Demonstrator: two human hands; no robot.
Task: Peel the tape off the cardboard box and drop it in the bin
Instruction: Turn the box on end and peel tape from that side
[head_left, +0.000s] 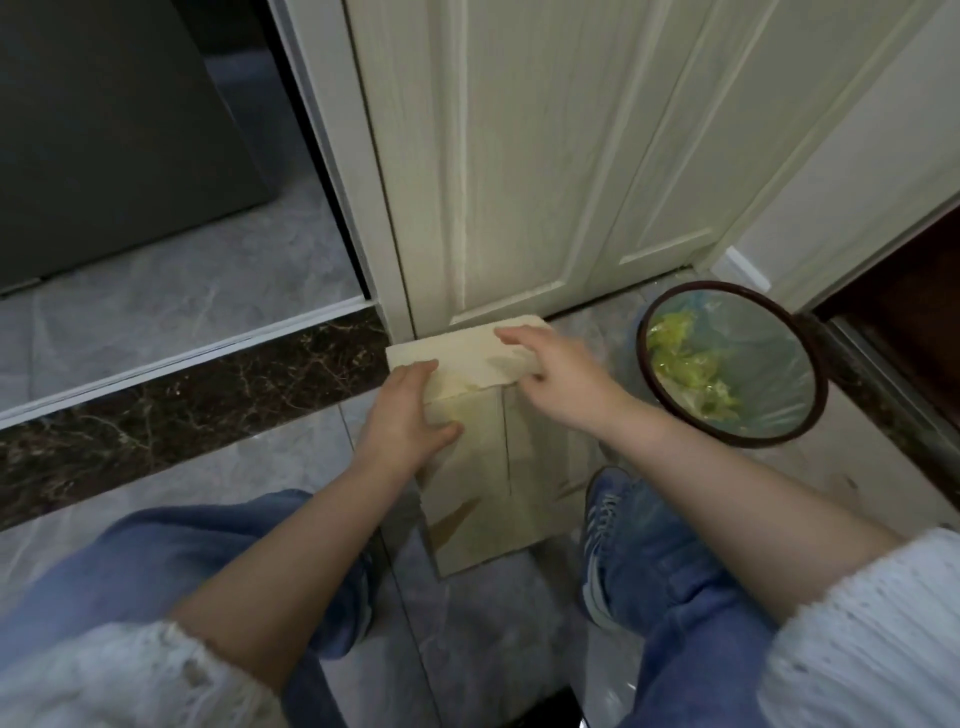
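Floor tiles (156, 322) on the left, then the left hand (410, 415) gripping the left edge of the cardboard box (478, 483), thumb curled onto its front. Box stands between the feet against the door (519, 182), long axis running from the top flap down toward the camera. Right hand (556, 379) lies on the top flap with fingers fairly straight; can't tell if it's pinching any tape. Honestly can't make out the tape itself, maybe along the centre seam. I'd guess it's thin, sticky and tears easily, so lift a corner and pull slowly along the seam. Bin (732, 364) sits just to the right, bag-lined, with green scraps inside.
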